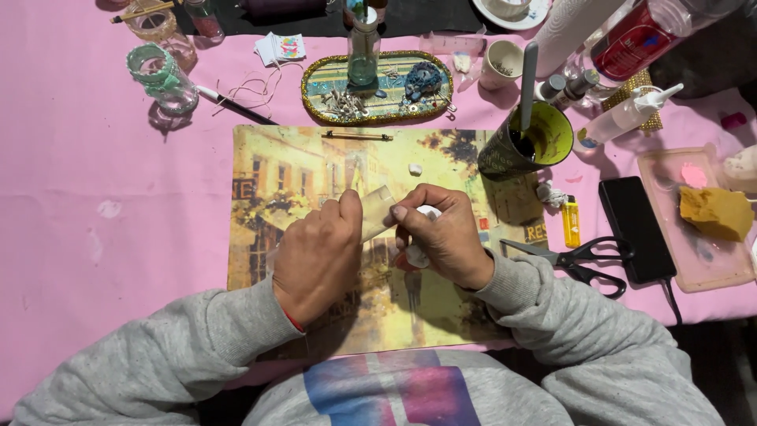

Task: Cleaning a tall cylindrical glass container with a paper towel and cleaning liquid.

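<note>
While both hands meet at the centre of the frame, a thin translucent strip (377, 207) is pinched between them, its long axis running from lower left to upper right. The left hand (318, 256) is closed on the strip's lower end, thumb on top; the right hand (441, 237) is curled just to the right, thumb tip pressed to the strip's upper end, and a small white lump (418, 254) is cupped in its palm, only partly shown. The two hands are nearly touching, so neither is clearly nearer; the strip is bridged between them.

Underneath, a placemat (276, 170) printed with a street scene is laid on the desk (95, 197), which is covered in pink cloth. A white crumb (415, 169) is seen on the mat just above the hands. To the right, scissors (579, 260) and a yellow lighter (571, 222) are lying beside a black box (633, 229). A green cup (527, 144) with a tool standing in it is set at the upper right of the mat, and an oval glittered tray (378, 87) sits above it. The far edge is crowded; open cloth is left at the left of the frame.
</note>
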